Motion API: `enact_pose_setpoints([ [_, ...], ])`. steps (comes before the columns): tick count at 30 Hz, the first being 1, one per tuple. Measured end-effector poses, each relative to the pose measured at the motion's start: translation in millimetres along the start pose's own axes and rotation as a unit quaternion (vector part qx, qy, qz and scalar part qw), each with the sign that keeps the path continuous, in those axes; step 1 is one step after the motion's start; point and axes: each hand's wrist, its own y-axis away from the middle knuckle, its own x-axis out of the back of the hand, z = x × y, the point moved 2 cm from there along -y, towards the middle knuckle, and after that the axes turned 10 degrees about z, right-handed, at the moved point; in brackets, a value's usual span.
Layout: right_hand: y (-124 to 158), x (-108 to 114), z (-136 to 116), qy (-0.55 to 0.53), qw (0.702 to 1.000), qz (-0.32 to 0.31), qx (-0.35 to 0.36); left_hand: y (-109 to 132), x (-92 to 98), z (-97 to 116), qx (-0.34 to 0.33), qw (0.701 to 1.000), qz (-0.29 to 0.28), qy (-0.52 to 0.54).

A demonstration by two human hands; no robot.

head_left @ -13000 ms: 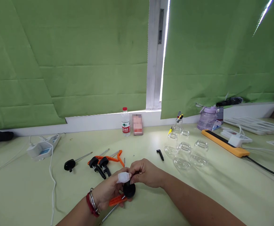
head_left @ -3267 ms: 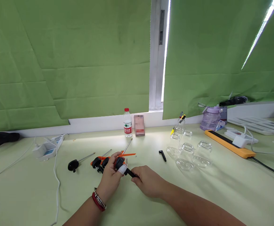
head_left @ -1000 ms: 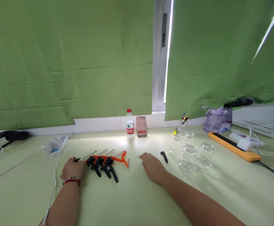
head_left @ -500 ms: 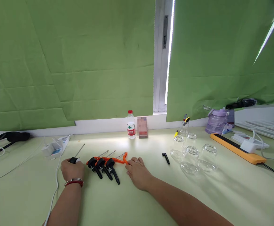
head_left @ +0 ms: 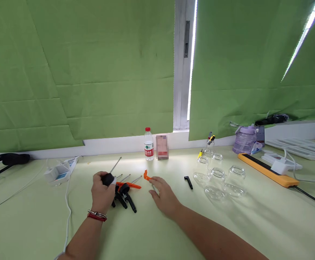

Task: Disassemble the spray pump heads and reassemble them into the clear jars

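My left hand (head_left: 103, 193) is wrapped round the black handle of a screwdriver (head_left: 108, 178), its metal shaft pointing up and to the right. Below and right of that hand lie black handled tools (head_left: 130, 200) with an orange strip (head_left: 131, 185) and thin metal shafts. My right hand (head_left: 164, 196) has its thumb and fingers closed on a small orange piece (head_left: 147, 176), which stands up past the fingertips. Something thin and pale shows between the thumb and fingers.
Glass jars (head_left: 215, 184) stand on the right, with a black L-shaped piece (head_left: 188, 182) left of them. A water bottle (head_left: 149, 144) and a box (head_left: 162, 147) are at the back. An orange power strip (head_left: 267, 169) lies far right; a white cable (head_left: 66, 206) runs along the left.
My left hand has lifted and moved right with the screwdriver, over the black tools. The orange piece at my right hand now appears apart from the orange strip.
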Motion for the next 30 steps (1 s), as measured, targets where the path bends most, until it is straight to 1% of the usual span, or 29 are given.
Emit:
enact_pose_setpoints([
  [2,-7,12,7,-0.073,0.991,0.078,-0.084,14,-4.6,14,-0.014,0.993,-0.097,0.057],
  [3,-11,18,11,-0.112,0.978,0.116,-0.135,21,-6.4,21,-0.022,0.986,-0.144,0.082],
  [4,-13,25,15,-0.151,0.96,0.146,-0.184,28,-7.8,27,-0.031,0.978,-0.185,0.095],
  [6,-16,40,22,-0.226,0.92,0.195,-0.254,43,-10.8,37,-0.048,0.952,-0.281,0.113],
  [7,-16,47,25,-0.26,0.902,0.211,-0.272,50,-12.1,41,-0.053,0.937,-0.326,0.117],
  [9,-11,59,30,-0.314,0.875,0.226,-0.292,63,-14.5,47,-0.05,0.908,-0.397,0.122],
  [11,-2,68,33,-0.35,0.859,0.21,-0.31,74,-16.6,50,-0.032,0.889,-0.44,0.124],
  [14,14,72,33,-0.384,0.844,0.162,-0.337,84,-19.4,53,0.005,0.87,-0.472,0.14],
  [16,24,71,31,-0.405,0.834,0.137,-0.349,87,-20.7,54,0.032,0.86,-0.482,0.166],
  [18,32,68,28,-0.42,0.828,0.112,-0.354,89,-21.0,55,0.051,0.856,-0.48,0.187],
  [21,39,61,21,-0.426,0.833,0.057,-0.347,89,-20.4,58,0.067,0.858,-0.468,0.199],
  [25,44,54,16,-0.44,0.833,-0.005,-0.336,89,-19.6,61,0.07,0.856,-0.47,0.205],
  [28,45,54,17,-0.457,0.825,-0.023,-0.332,89,-18.6,60,0.055,0.852,-0.479,0.206],
  [30,45,56,17,-0.468,0.821,-0.027,-0.325,89,-17.1,59,0.056,0.842,-0.492,0.217],
])
